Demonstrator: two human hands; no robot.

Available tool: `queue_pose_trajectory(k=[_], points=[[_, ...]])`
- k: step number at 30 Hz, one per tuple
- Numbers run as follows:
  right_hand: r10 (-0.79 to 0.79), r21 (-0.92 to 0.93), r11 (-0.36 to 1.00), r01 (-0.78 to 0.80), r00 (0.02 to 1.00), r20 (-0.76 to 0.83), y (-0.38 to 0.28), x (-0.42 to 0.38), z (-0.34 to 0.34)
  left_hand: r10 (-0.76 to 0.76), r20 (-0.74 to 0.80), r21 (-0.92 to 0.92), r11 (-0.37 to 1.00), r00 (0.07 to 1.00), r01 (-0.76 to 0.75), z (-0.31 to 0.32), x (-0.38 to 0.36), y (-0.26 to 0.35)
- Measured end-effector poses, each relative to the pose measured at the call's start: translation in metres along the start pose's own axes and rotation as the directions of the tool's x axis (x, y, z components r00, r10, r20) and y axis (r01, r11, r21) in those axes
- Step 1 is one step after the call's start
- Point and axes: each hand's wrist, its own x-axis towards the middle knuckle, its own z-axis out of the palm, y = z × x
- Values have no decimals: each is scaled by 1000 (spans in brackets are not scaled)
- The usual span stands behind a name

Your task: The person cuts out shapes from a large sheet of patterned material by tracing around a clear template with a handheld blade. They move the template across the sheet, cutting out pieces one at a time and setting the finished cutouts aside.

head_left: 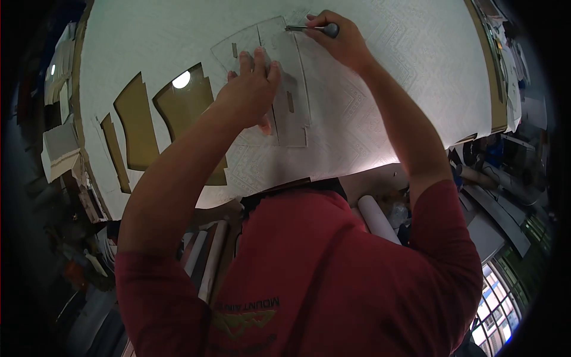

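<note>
A white sheet with an embossed pattern [351,113] covers the table. On it lies a clear template [292,128] with straight and curved edges and small slots. My left hand [253,83] presses down on the template, fingers stretched out and slightly spread, hiding its middle. My right hand [342,41] grips a knife [329,30] with a rounded dark handle and a slim metal shaft. The knife's tip is right at the template's upper right corner.
Left of the template, several curved cut-outs [135,122] in the sheet show a brown surface. Stacked material [62,146] lies beyond the left table edge. Rolls of material [377,219] stand below the near edge, by my body. More clutter [502,172] is at the right.
</note>
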Motion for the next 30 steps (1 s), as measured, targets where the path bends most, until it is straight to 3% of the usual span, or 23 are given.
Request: queue_pose_trajectory(k=[2, 3, 5, 6, 8, 12, 14, 21, 24, 26, 27, 30], points=[[-55, -41, 998, 43, 923, -380, 0, -15, 30, -30, 55, -47, 998, 998, 33, -2, 0, 0], [-61, -56, 997, 43, 922, -381, -16, -18, 39, -23, 42, -51, 998, 999, 25, -3, 0, -1], [177, -16, 974, -226, 802, -571, -52, -24, 60, -28, 100, -53, 998, 995, 34, -5, 0, 0], [169, -33, 973, -230, 800, -576, -61, -20, 65, -16, 87, -60, 998, 996, 21, -5, 1, 0], [292, -79, 902, -423, 735, -612, -75, -11, 73, -41, 103, -105, 993, 994, 51, -4, 1, 1], [238, -164, 883, -439, 723, -649, -74, 9, 74, -23, 126, -96, 995, 992, 35, -5, 4, 1], [266, -176, 878, -444, 760, -592, -74, 22, 70, -40, 186, -98, 993, 982, 59, -12, 3, 0], [214, -160, 916, -369, 785, -581, -66, 20, 71, -51, 158, -180, 980, 986, 80, -6, 3, -2], [266, -160, 901, -403, 806, -529, -65, 21, 57, -51, 139, -189, 979, 989, 77, -5, 3, -2], [226, -245, 911, -331, 899, -375, -55, 28, 38, -42, 111, -186, 981, 993, 62, -4, 2, -2], [228, -236, 915, -328, 901, -368, -51, 34, 24, -51, 119, -184, 980, 992, 73, -4, 1, -2], [130, -165, 980, -109, 984, 120, -25, 75, -22, -44, 108, -186, 980, 993, 64, -4, -1, -2]])
